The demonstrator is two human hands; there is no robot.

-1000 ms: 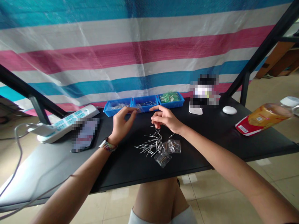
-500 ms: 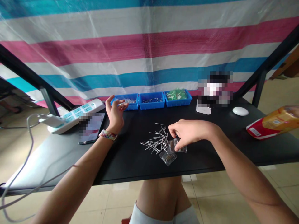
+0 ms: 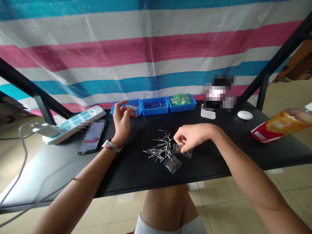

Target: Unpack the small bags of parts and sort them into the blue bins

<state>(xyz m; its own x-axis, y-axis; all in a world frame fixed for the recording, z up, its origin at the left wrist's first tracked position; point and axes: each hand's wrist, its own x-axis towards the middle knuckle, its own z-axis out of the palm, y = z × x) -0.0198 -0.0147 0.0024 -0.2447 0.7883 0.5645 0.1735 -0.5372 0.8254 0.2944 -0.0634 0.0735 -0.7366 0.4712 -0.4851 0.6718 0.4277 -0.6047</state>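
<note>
My right hand (image 3: 192,136) is curled, its fingertips pinching a small clear plastic bag (image 3: 183,150) against the black table (image 3: 136,169). Just left of it lies a scattered pile of thin metal pins (image 3: 158,149). A second small clear bag (image 3: 172,164) with dark parts rests in front of the pile. My left hand (image 3: 123,122) is raised with its fingers apart and nothing in them, right in front of the left blue bin (image 3: 114,109). That bin contains clear bags.
Two more blue bins, the middle one (image 3: 154,112) with metal parts and the right one (image 3: 181,106) with green parts, stand at the back. A white power strip (image 3: 73,123) and a phone (image 3: 90,136) lie left. A white puck (image 3: 245,114) and a lying bottle (image 3: 280,125) are right.
My left hand carried a clear bag to the left blue bin, let it go and now hangs empty. My right hand dropped from above the pins onto a small bag and pinched it.
</note>
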